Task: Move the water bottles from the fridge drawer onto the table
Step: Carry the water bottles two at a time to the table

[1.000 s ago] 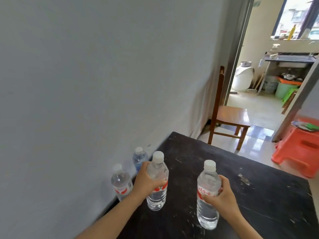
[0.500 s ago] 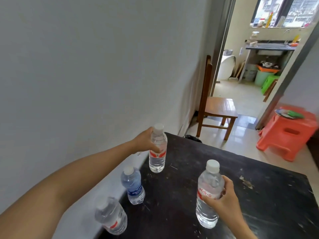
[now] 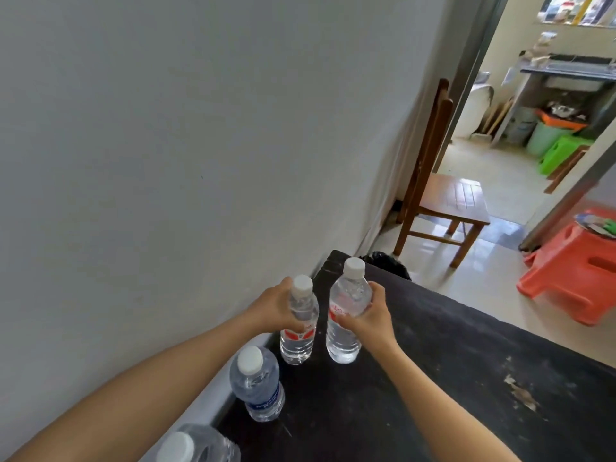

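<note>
Here a grey wall (image 3: 166, 145) is seen along the left, and a black table (image 3: 433, 378) is set against it. A wooden chair (image 3: 446, 201) and an orange stool (image 3: 576, 278) are found beyond. Four water bottles are stood upright by the wall. A red-labelled bottle (image 3: 300, 323) is gripped by the left hand (image 3: 275, 308); just beside it a taller bottle (image 3: 346, 311) is clasped by the right hand (image 3: 370, 316). Nearer, a blue-labelled bottle (image 3: 258, 383) and a cropped bottle (image 3: 196, 443) are left untouched.
</note>
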{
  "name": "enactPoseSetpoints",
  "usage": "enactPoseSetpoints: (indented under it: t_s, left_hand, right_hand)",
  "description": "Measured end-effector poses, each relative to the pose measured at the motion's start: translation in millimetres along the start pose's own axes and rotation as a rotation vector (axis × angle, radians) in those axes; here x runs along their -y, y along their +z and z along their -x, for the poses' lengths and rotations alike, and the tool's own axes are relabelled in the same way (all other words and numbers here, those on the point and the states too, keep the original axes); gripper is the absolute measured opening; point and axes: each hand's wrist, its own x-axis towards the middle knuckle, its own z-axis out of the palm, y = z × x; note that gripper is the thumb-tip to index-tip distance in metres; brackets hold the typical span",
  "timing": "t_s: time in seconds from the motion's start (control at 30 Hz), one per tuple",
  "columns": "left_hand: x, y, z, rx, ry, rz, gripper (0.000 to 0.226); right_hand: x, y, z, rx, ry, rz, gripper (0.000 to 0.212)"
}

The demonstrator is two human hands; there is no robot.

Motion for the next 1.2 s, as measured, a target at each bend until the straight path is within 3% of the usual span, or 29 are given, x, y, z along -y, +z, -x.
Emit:
enactPoseSetpoints:
  t_s: [0.13, 0.4, 0.63, 0.87, 1.2]
  left_hand:
    - [8.8, 4.1, -1.3, -0.101, -0.060, 0.099, 0.065]
    - [10.8, 4.9, -1.4, -0.176, -0.026, -0.020, 0.054]
    - [10.6, 5.7, 8.1, -0.147, -0.070, -0.130, 0.068]
    - [-3.4, -5.4, 14.1, -0.093, -0.158, -0.177, 0.071]
    - [-38.3, -23.2, 34.4, -0.071, -0.261, -0.294, 0.046]
  right_hand:
    - [12.6, 23.9, -45.0, 0.043, -0.015, -0.013, 0.083]
    - [10.4, 53.0, -72.0, 0.077, -0.051, 0.064, 0.083]
    - [2.9, 56.1, -59.5, 0.045, -0.040, 0.220, 0.087]
    - [-2.2, 33.7, -38.0, 0.050, -0.025, 0.177, 0.111]
    - [4.0, -27.9, -7.6, -0.056, -0.028, 0.152, 0.101]
